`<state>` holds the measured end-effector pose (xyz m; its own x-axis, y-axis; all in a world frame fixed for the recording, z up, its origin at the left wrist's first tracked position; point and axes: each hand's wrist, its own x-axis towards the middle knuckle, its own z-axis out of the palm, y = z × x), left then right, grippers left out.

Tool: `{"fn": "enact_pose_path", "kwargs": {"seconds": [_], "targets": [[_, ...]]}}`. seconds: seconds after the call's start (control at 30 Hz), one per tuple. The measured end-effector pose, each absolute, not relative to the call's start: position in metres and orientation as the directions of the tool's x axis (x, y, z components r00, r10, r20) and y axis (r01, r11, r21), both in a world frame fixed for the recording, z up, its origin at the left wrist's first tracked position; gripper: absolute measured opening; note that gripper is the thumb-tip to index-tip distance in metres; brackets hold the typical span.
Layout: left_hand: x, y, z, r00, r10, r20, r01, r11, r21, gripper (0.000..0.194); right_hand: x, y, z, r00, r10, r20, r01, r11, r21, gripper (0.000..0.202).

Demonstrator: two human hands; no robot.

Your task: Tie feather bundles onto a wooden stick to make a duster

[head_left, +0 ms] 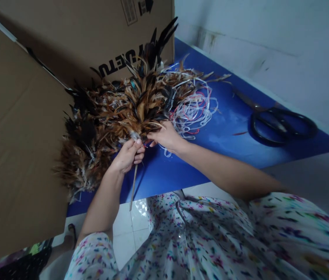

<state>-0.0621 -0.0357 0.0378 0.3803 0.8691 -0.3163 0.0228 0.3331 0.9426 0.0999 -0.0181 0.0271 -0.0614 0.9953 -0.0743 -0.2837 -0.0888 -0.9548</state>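
From the head camera, the left hand [128, 155] closes around a thin wooden stick [133, 188] just under a bundle of feathers [141, 111]. The fingers are curled tight, probably to keep the stick from turning, and the stick points down past the near edge of the blue table [225, 128]. The right hand [167, 136] is just beside it, on the right. Its fingertips pinch at the base of the feathers, it seems to press them against the stick; what exactly they hold I cannot tell. A tangle of plastic strings [193, 107] lies touching this hand, on the far side. Black scissors [281, 124] lie well apart to the right. On the cardboard box [79, 35] behind, only the letters "UETU" can be read.
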Motion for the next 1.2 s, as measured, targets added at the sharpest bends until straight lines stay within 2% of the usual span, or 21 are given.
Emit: {"fn": "enact_pose_path", "kwargs": {"seconds": [0.23,0.43,0.6,0.8,1.2], "targets": [[-0.063,-0.037,0.037,0.412,0.860,-0.300,0.053,0.306,0.951,0.061,0.098,-0.022,0.031,-0.074,0.991,-0.109,-0.317,-0.127,-0.940,0.015],[-0.063,-0.037,0.036,0.421,0.853,-0.307,0.058,0.313,0.948,0.059,0.100,-0.022,0.030,-0.037,0.996,-0.083,-0.238,-0.089,-0.967,0.016],[-0.063,-0.036,0.035,0.413,0.863,-0.291,0.050,0.297,0.953,0.058,0.103,-0.024,0.033,-0.074,0.995,-0.073,-0.213,-0.087,-0.973,0.021],[-0.062,-0.033,0.032,0.419,0.856,-0.304,0.030,0.322,0.946,0.059,0.103,-0.024,0.033,-0.055,0.979,-0.196,-0.154,-0.203,-0.967,0.012],[-0.062,-0.032,0.033,0.447,0.844,-0.297,-0.031,0.347,0.937,0.051,0.101,-0.019,0.019,-0.128,0.964,-0.234,-0.236,-0.258,-0.937,0.010]]}}
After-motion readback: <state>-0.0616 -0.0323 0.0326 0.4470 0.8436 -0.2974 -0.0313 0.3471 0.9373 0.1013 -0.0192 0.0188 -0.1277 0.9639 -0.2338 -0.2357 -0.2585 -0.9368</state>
